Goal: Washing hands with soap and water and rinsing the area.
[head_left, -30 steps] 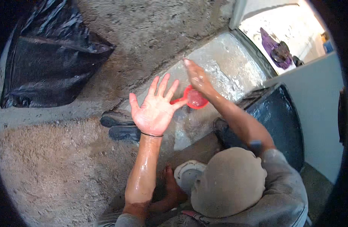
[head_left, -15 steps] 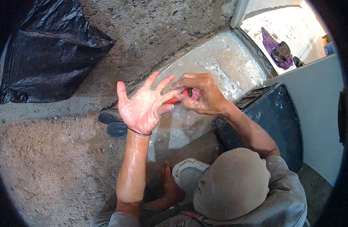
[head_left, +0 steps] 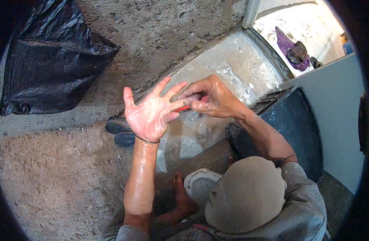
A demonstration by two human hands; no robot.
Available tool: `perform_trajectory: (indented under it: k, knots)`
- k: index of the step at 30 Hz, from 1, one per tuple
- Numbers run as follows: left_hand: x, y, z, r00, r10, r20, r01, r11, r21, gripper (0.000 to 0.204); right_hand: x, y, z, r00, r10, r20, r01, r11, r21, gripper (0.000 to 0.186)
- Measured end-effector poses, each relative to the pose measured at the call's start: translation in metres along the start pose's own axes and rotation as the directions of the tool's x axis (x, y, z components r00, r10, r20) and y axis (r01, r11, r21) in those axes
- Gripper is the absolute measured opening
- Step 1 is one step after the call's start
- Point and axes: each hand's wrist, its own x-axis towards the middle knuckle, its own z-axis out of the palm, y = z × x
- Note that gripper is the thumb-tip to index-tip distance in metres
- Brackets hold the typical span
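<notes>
My left hand (head_left: 147, 113) is wet and palm up with fingers spread, a dark band round its wrist. My right hand (head_left: 215, 99) is closed round the tip of one of its fingers. Behind both hands, a red plastic object (head_left: 183, 109) is mostly hidden on the wet pale concrete (head_left: 238, 56). Dark footwear (head_left: 122, 130) lies left of my left wrist. Below, a bare foot (head_left: 183, 201) is beside a dirty white rimmed object (head_left: 196, 185). A grey rounded cloth-covered shape (head_left: 245, 195) fills the lower middle; I cannot make out what it is.
A black plastic sheet or bag (head_left: 46, 68) is at upper left. A large dark plastic container (head_left: 292, 132) stands right of my right arm beside a grey panel (head_left: 339, 120). Beyond a threshold at upper right, purple cloth (head_left: 286, 44) and dark items lie on a bright floor.
My left hand has shifted left and turned slightly. My right hand, earlier raised apart with its fingers extended, has come down onto the left hand's fingers and closed round one, covering much of the red object.
</notes>
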Motion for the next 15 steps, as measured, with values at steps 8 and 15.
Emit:
perform_trajectory:
  k: [8,15]
  knots:
    - [0.005,0.0,-0.009,1.0,-0.015,0.01,0.014,0.999,0.041,0.115,0.008,0.019,0.006,0.988,0.15,0.045,-0.157,0.96,0.233,0.013]
    - [0.004,0.002,-0.009,1.0,0.02,-0.012,-0.02,1.0,-0.017,0.117,0.003,0.012,-0.006,0.982,0.142,0.128,-0.169,0.959,0.227,0.014]
